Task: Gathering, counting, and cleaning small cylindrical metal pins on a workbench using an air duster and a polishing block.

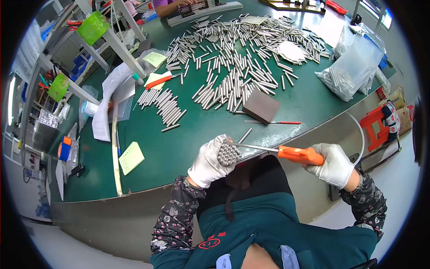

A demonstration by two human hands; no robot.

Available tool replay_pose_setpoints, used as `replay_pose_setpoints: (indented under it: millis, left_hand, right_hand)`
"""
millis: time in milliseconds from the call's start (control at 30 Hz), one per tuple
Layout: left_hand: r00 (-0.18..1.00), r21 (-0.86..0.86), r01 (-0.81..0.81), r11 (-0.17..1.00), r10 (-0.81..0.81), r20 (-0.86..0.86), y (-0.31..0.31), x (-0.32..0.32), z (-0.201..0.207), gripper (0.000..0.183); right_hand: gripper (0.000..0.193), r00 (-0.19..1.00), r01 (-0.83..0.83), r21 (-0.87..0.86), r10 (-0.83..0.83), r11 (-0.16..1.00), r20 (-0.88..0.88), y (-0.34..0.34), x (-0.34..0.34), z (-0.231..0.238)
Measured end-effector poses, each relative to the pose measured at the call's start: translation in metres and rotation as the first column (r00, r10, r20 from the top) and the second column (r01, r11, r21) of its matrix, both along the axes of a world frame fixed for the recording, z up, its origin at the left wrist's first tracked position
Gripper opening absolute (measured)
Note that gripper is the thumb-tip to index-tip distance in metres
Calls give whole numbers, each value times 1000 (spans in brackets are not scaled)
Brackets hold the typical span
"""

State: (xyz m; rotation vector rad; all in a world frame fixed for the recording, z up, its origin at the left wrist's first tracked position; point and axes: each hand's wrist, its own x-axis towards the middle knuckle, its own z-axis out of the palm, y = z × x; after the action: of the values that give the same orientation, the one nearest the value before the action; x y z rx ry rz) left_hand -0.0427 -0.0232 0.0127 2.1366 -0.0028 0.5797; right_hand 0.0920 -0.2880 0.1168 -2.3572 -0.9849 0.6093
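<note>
My left hand (pixel 207 162), in a white glove, is wrapped round a bundle of short steel rods (pixel 229 154) at the table's front edge; their round ends face right. In my gloved right hand (pixel 333 165) is an orange-handled tool (pixel 299 155) with a long, thin metal shaft. The shaft points left and its tip reaches the top of the bundle; I cannot tell the tip's shape. Just beyond the bundle lies one loose rod (pixel 245 135). A brown block (pixel 261 106) sits farther back, beside a thin tool with a red handle (pixel 286 123).
A large spread of loose steel rods (pixel 242 62) covers the far middle of the green table (pixel 168 157). Bagged rods (pixel 345 74) stand at the right edge. An orange knife-like tool (pixel 157 81), yellow notes (pixel 131 158) and papers (pixel 109 96) lie left. Another person's hand (pixel 184 2) is across the table.
</note>
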Motion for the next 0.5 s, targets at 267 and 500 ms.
replay_pose_setpoints:
  millis: [267,500]
  left_hand:
    - [1000,-62,0,998,-1,-17,0,1,2,42]
    - [1000,-16,16,1000,-16,-12,2,1,-3,47]
  right_hand:
    - [26,998,-5,-40,2,999,-70,-6,0,-3]
    - [26,986,71,-42,-77,997,-149,-26,-2,-10]
